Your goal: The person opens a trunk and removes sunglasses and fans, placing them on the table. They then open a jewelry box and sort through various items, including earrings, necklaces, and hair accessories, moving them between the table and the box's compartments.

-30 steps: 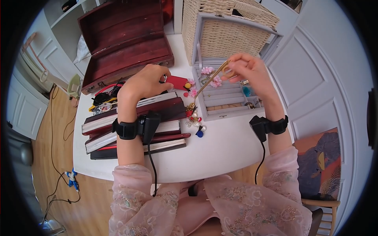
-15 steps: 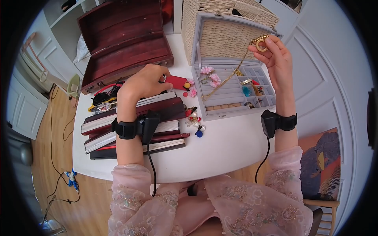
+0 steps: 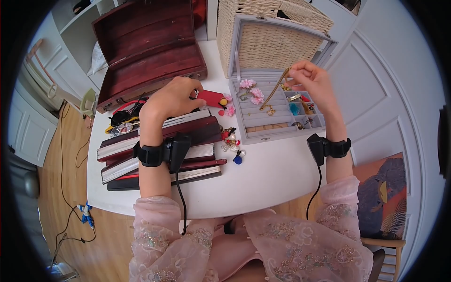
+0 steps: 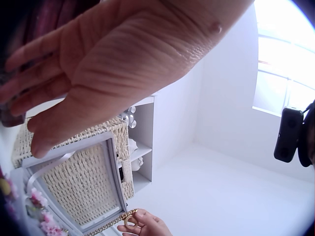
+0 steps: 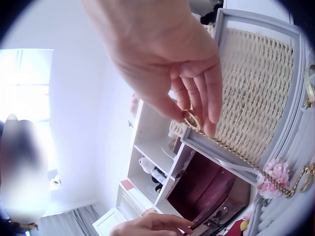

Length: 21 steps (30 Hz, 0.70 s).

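1. The right hand [image 3: 311, 84] is raised above the jewelry box [image 3: 282, 135], fingers and thumb pinching the ring [image 5: 192, 120] at one end of a gold chain [image 3: 277, 89].
2. The chain slants down from those fingers toward the box's left edge. Its lower end, with a small clasp [image 3: 270, 111], is over the padded slots [image 3: 268, 118]; whether it touches them I cannot tell.
3. The jewelry box stands open toward the far right corner of the white surface [image 3: 263, 178]. Pink flowers [image 3: 256, 96] lie near its left edge, small ornaments [image 3: 294, 109] in compartments by its right edge.
4. The left hand [image 3: 174, 97] is over the books [image 3: 204, 130], toward the surface's left edge. Its fingers are fairly straight, the thumb apart; contact underneath cannot be told.
5. A red packet [image 3: 209, 97] is just beside that hand. Trinkets [image 3: 230, 139] lie between the books and the box's near left corner.
6. An open red case [image 3: 155, 70] occupies the surface's far left corner; a woven basket [image 3: 228, 37] stands behind the box.
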Available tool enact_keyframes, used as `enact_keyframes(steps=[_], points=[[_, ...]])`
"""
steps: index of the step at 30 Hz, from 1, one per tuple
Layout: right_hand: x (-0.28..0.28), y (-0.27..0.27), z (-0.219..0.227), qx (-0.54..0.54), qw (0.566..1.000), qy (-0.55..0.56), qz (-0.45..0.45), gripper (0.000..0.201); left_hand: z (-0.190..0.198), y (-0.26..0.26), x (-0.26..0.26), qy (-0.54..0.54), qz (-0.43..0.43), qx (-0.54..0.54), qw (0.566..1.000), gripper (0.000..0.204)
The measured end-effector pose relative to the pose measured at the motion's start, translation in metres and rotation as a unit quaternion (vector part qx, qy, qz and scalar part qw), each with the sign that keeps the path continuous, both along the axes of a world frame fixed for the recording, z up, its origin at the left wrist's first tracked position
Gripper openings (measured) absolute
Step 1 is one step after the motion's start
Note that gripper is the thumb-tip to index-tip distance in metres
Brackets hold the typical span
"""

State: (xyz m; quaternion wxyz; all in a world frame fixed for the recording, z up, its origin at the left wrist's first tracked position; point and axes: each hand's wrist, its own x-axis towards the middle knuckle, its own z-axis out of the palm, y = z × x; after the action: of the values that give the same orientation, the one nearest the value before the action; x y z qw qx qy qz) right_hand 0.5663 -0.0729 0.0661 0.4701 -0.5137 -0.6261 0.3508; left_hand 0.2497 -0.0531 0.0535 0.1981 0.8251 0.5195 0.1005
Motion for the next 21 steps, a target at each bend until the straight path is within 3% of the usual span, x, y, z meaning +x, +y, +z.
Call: enact_keyframes(steps=[6, 9, 11, 17, 21], points=[[0.01, 0.01, -0.034, -0.001, 0.987, -0.156, 0.042, 0.013, -0.002, 0.001, -0.001, 0.0, -0.001, 0.001, 1.0, 0.038], [0.01, 0.014, -0.048, -0.051, 0.97, -0.235, 0.03, 0.014, -0.002, 0.001, -0.001, -0.004, -0.003, 0.002, 1.0, 0.038], [0.011, 0.017, -0.057, -0.011, 0.92, -0.393, 0.0, 0.016, -0.001, 0.001, -0.001, -0.006, -0.003, 0.002, 1.0, 0.038], [0.001, 0.009, -0.058, 0.043, 0.893, -0.448, -0.005, 0.016, -0.001, 0.001, -0.001, -0.004, -0.005, 0.003, 1.0, 0.038], [-0.022, 0.005, -0.051, 0.047, 0.904, -0.424, 0.032, 0.015, -0.001, 0.0, 0.0, 0.0, -0.002, 0.004, 1.0, 0.038]])
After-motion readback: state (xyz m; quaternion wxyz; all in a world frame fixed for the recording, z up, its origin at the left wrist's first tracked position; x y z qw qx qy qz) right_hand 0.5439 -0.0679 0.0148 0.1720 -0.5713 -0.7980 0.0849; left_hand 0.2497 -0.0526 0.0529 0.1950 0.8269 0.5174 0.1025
